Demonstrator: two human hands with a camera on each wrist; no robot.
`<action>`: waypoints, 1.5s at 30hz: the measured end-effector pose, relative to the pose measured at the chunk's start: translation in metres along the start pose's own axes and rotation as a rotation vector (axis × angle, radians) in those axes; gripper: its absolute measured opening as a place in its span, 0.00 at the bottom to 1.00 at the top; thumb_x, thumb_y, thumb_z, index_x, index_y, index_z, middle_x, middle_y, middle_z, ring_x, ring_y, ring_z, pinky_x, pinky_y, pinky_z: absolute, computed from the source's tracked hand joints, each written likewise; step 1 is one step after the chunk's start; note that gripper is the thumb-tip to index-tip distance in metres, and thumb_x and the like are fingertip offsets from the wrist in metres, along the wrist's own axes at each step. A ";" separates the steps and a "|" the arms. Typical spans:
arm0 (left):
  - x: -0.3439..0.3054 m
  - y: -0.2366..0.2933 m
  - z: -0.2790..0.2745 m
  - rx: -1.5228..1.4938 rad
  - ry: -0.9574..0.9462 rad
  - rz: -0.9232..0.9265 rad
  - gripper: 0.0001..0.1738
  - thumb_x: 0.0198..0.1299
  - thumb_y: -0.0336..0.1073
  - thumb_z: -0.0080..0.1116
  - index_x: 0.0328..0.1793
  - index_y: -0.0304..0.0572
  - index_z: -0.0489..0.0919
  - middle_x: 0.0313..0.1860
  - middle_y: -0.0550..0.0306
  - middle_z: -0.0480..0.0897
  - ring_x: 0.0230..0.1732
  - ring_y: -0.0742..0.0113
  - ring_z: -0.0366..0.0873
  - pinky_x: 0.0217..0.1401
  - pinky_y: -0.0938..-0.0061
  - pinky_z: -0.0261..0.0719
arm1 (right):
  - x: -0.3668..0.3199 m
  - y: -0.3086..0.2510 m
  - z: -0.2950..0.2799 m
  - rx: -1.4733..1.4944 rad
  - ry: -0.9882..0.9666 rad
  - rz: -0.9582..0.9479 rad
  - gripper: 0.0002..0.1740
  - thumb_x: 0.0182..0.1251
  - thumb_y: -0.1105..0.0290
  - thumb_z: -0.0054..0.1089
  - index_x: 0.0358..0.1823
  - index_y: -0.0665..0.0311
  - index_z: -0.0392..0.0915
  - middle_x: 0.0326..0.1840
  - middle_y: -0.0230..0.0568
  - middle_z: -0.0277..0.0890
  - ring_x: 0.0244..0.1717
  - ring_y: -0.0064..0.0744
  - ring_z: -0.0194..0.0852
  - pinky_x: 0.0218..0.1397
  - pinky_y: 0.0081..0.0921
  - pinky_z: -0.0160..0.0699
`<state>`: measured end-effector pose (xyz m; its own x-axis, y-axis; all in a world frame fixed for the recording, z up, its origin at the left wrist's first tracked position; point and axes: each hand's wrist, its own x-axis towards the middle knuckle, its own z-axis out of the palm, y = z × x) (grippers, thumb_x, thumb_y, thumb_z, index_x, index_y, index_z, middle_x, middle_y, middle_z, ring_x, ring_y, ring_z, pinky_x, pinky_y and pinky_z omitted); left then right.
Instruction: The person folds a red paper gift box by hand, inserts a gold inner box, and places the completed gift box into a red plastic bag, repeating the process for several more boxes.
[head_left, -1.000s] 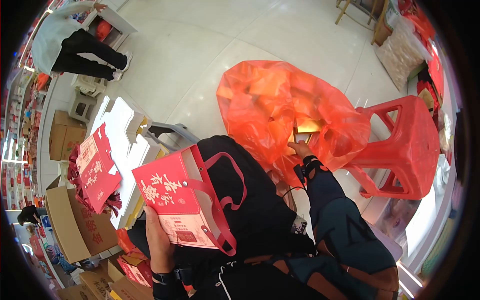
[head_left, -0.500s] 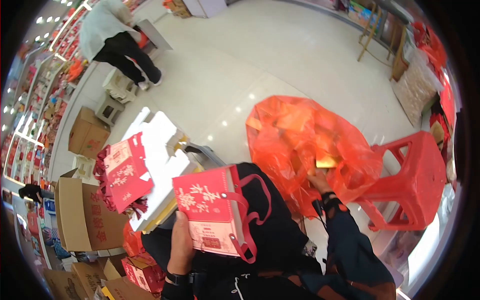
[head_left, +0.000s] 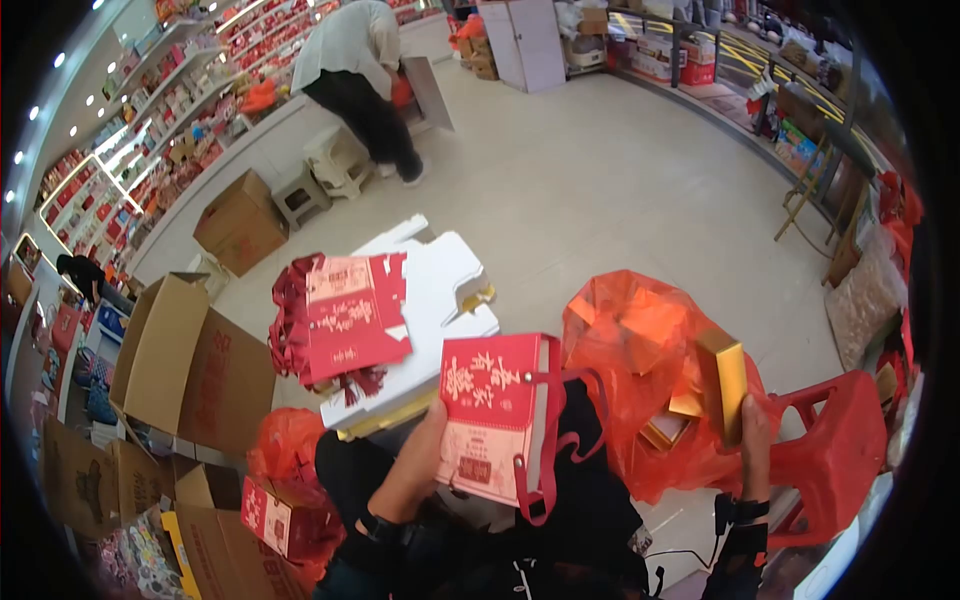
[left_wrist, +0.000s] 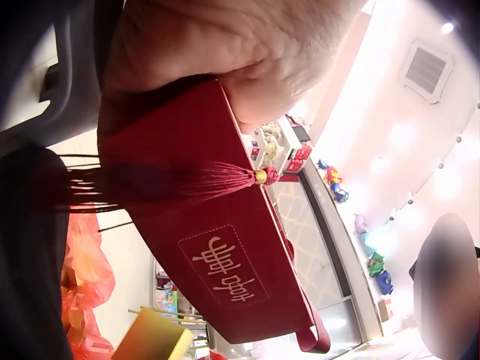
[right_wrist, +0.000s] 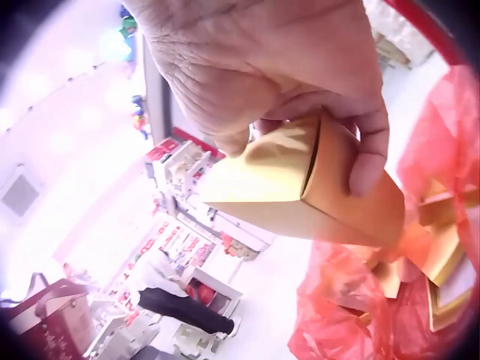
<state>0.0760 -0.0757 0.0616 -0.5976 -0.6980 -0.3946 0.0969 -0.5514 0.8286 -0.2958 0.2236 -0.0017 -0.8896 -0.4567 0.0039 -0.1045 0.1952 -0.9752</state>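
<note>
My left hand (head_left: 418, 462) grips the lower left edge of a red and pink gift bag (head_left: 490, 390) with gold characters and red ribbon handles, held over my lap. A dark red tassel (left_wrist: 217, 181) hangs across its side in the left wrist view. Off to the right, my right hand (head_left: 757, 440) pinches a gold cardboard box (head_left: 728, 385) by one end, raised beside an orange-red plastic bag (head_left: 612, 310). More gold boxes (head_left: 664, 430) show inside that bag. Thumb and fingers sit on opposite faces of the box in the right wrist view.
Left of my lap, flat red gift bags (head_left: 360, 320) with tassels lie on white foam (head_left: 440, 270). A red plastic stool (head_left: 835, 440) stands at right. Cardboard cartons (head_left: 205, 370) crowd the left side. Another person (head_left: 350, 80) bends over a counter at the back.
My right hand has come out of the plastic bag with a gold box and moved up and right. The left hand still holds the gift bag. The head view has tilted up and swung left.
</note>
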 end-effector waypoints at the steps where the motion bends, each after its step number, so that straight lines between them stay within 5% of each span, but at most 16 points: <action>1: -0.003 0.004 -0.003 -0.004 -0.038 0.000 0.35 0.81 0.57 0.34 0.75 0.34 0.67 0.66 0.51 0.79 0.62 0.68 0.80 0.64 0.71 0.80 | -0.006 -0.033 0.002 -0.133 -0.024 -0.081 0.23 0.85 0.53 0.43 0.35 0.64 0.71 0.31 0.23 0.64 0.34 0.16 0.59 0.38 0.19 0.61; 6: -0.026 0.026 -0.029 0.038 -0.053 -0.115 0.36 0.81 0.59 0.32 0.74 0.34 0.68 0.64 0.48 0.81 0.60 0.64 0.83 0.62 0.68 0.83 | -0.020 -0.152 0.028 -0.289 -0.326 -0.505 0.26 0.80 0.51 0.48 0.29 0.66 0.68 0.24 0.34 0.58 0.30 0.29 0.59 0.34 0.30 0.57; 8: -0.037 0.031 -0.035 0.109 0.011 -0.113 0.35 0.81 0.58 0.32 0.74 0.34 0.68 0.65 0.47 0.81 0.60 0.63 0.83 0.62 0.68 0.83 | -0.026 -0.188 0.041 -0.473 -0.494 -0.946 0.24 0.72 0.51 0.57 0.27 0.65 0.70 0.24 0.36 0.60 0.29 0.37 0.62 0.36 0.34 0.60; 17: -0.073 0.027 -0.064 0.085 0.115 -0.221 0.36 0.79 0.61 0.35 0.71 0.35 0.71 0.60 0.51 0.84 0.55 0.68 0.86 0.57 0.73 0.85 | -0.056 -0.252 0.090 -0.764 -0.780 -1.399 0.28 0.49 0.46 0.74 0.21 0.61 0.68 0.23 0.35 0.58 0.30 0.41 0.63 0.42 0.40 0.68; 24: -0.072 0.013 -0.079 0.086 0.052 -0.181 0.37 0.79 0.62 0.34 0.70 0.34 0.72 0.58 0.52 0.85 0.53 0.70 0.86 0.56 0.74 0.85 | -0.067 -0.243 0.109 -0.732 -0.781 -1.462 0.25 0.46 0.52 0.77 0.21 0.60 0.68 0.23 0.35 0.57 0.29 0.39 0.63 0.43 0.38 0.70; 27: -0.072 0.011 -0.082 0.150 0.050 -0.206 0.38 0.79 0.63 0.34 0.70 0.34 0.72 0.58 0.52 0.84 0.53 0.71 0.85 0.55 0.75 0.84 | -0.069 -0.241 0.108 -0.739 -0.834 -1.456 0.27 0.54 0.46 0.71 0.22 0.62 0.70 0.24 0.35 0.58 0.30 0.41 0.64 0.46 0.43 0.69; 29: -0.069 0.002 -0.091 0.148 0.051 -0.193 0.38 0.79 0.63 0.35 0.70 0.34 0.73 0.58 0.53 0.84 0.54 0.70 0.85 0.58 0.74 0.82 | -0.072 -0.245 0.110 -0.648 -0.904 -1.438 0.23 0.47 0.56 0.78 0.21 0.58 0.69 0.25 0.34 0.59 0.29 0.37 0.64 0.42 0.37 0.68; 33: -0.057 -0.012 -0.091 -0.020 -0.054 -0.153 0.38 0.78 0.63 0.36 0.73 0.35 0.70 0.63 0.50 0.82 0.60 0.61 0.83 0.64 0.66 0.80 | -0.071 -0.228 0.117 -0.447 -1.107 -1.364 0.18 0.63 0.58 0.71 0.28 0.59 0.71 0.28 0.35 0.61 0.33 0.37 0.66 0.45 0.35 0.67; 38: -0.066 -0.016 -0.084 0.033 -0.015 -0.155 0.35 0.80 0.59 0.33 0.69 0.33 0.71 0.59 0.47 0.84 0.53 0.60 0.87 0.56 0.66 0.86 | -0.080 -0.200 0.127 -0.309 -1.190 -1.254 0.17 0.67 0.57 0.68 0.29 0.60 0.73 0.33 0.36 0.65 0.40 0.39 0.66 0.48 0.36 0.66; 41: -0.071 -0.024 -0.081 0.034 0.004 -0.138 0.35 0.80 0.59 0.33 0.69 0.32 0.72 0.58 0.48 0.85 0.51 0.61 0.87 0.54 0.67 0.86 | -0.080 -0.184 0.133 -0.139 -1.081 -1.070 0.14 0.70 0.59 0.66 0.40 0.62 0.77 0.44 0.42 0.71 0.49 0.42 0.70 0.54 0.37 0.69; 44: -0.066 -0.029 -0.075 0.052 -0.031 -0.128 0.35 0.81 0.59 0.34 0.68 0.32 0.72 0.57 0.48 0.85 0.50 0.63 0.87 0.54 0.68 0.85 | -0.078 -0.165 0.140 -0.167 -0.904 -0.786 0.29 0.73 0.63 0.59 0.70 0.68 0.65 0.63 0.53 0.70 0.65 0.53 0.69 0.68 0.41 0.71; 45: -0.064 -0.029 -0.074 0.061 -0.008 -0.119 0.34 0.81 0.58 0.34 0.67 0.32 0.73 0.56 0.49 0.85 0.50 0.64 0.87 0.54 0.70 0.84 | -0.073 -0.162 0.141 -0.175 -0.883 -0.786 0.29 0.73 0.63 0.59 0.70 0.68 0.65 0.63 0.53 0.70 0.65 0.53 0.69 0.68 0.41 0.71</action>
<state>0.1702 -0.0488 0.0340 -0.6084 -0.6253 -0.4887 -0.0235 -0.6013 0.7987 -0.1517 0.1032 0.1250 0.0509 -0.9294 0.3655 -0.6037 -0.3202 -0.7301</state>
